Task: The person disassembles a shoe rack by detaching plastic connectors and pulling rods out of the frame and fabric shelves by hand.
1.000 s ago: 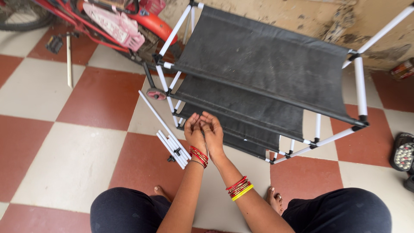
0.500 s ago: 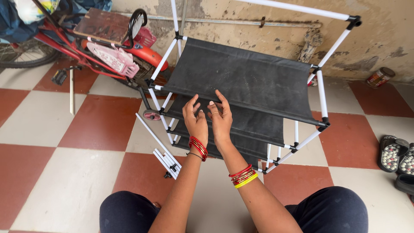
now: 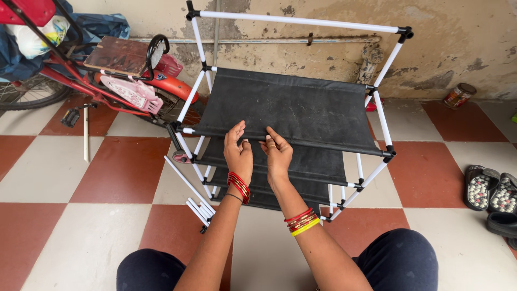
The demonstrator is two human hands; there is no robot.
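My left hand (image 3: 238, 152) and right hand (image 3: 278, 153) hover side by side over the near edge of the top shelf (image 3: 285, 108) of a rack (image 3: 293, 116) that stands on the floor in front of my knees, its far side close to the wall (image 3: 301, 11). The fingers of both hands are loosely curled and partly open; I cannot tell whether they pinch anything small between them, and they seem to sit just above the fabric rather than gripping it.

The rack is a light frame of thin white tubes (image 3: 299, 21) joined by small black plastic connectors (image 3: 388, 153). Matte black fabric is stretched flat between the tubes in tiers, the top one a wide rectangle with a faint dusty sheen, the lower ones stepping down toward me. A bare white rail runs across the top at the far side.

On the floor just left of the rack lies a bundle of spare white tubes (image 3: 198, 207), with one long tube leaning out from it. The floor (image 3: 86, 237) is glossy tile in a red and cream check. Red and yellow bangles (image 3: 301, 222) ring my right wrist, red ones my left. A red bicycle (image 3: 107, 70) stands at the far left, sandals (image 3: 493, 194) lie at the right, and the wall is rough, stained plaster.
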